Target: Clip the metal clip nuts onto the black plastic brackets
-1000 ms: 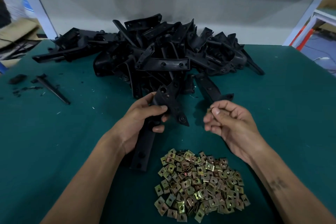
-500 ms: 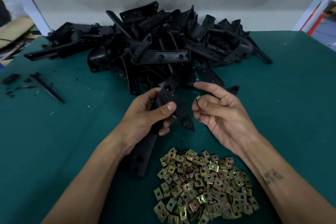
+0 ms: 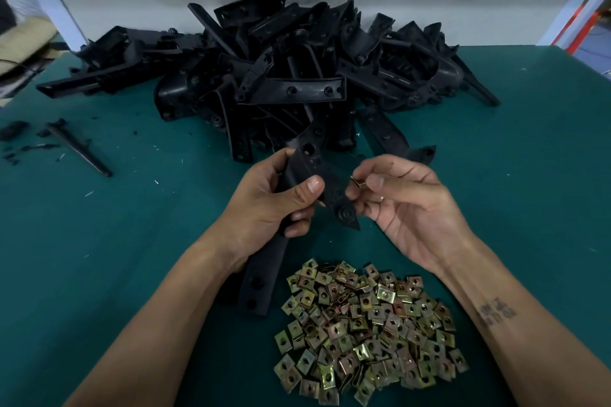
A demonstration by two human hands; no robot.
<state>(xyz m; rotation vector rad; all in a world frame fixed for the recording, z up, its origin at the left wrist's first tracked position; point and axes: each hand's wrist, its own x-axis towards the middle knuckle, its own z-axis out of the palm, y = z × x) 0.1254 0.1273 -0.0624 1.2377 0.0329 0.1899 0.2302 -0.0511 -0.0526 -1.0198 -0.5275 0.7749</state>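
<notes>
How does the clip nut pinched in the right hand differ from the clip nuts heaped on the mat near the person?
The held clip nut is a single piece, pinched in the right hand above the mat beside the bracket that the left hand grips; the pile of clip nuts is many loose pieces lying overlapped on the green mat. The held one is mostly hidden by fingers; the piled ones show their flat faces and centre holes. Both look brassy yellow metal.

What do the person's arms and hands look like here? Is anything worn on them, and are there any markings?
Both forearms are bare, with no sleeves in view. The right forearm carries a dark tattoo, too blurred to read. The left hand and right hand wear no gloves.
</notes>
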